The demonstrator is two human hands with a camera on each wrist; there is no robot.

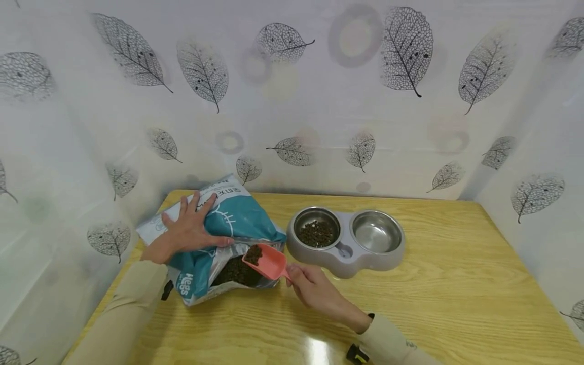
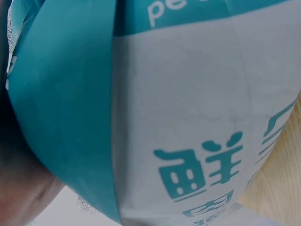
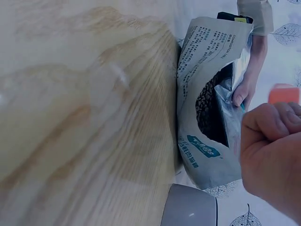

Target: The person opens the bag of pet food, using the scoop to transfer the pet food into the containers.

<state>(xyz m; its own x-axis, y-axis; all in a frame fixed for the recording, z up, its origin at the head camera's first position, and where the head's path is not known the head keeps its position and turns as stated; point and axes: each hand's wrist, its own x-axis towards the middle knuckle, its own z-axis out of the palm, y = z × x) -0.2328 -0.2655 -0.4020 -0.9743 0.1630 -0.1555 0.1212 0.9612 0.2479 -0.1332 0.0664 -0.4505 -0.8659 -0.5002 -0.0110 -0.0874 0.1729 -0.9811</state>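
Holding the scoop over the open mouth of the bag, with curled fingers of the right hand clamped on its handle. Could shed kibble from the front lip if tilted or bumped. Could shift or tip the bag by pressing unevenly with the left hand, fingers spread apart on top. Just beside, twin bowls. Beneath, a glossy, yellow wood-grain table; around, pale leaf-printed sheeting.

Clearance around bag and bowl stand
The bag's mouth is partly obstructed by the scoop, its upper side by the left hand; the space front-left of the stand is occupied by the right hand. Passage is afforded across the tabletop right of the stand.
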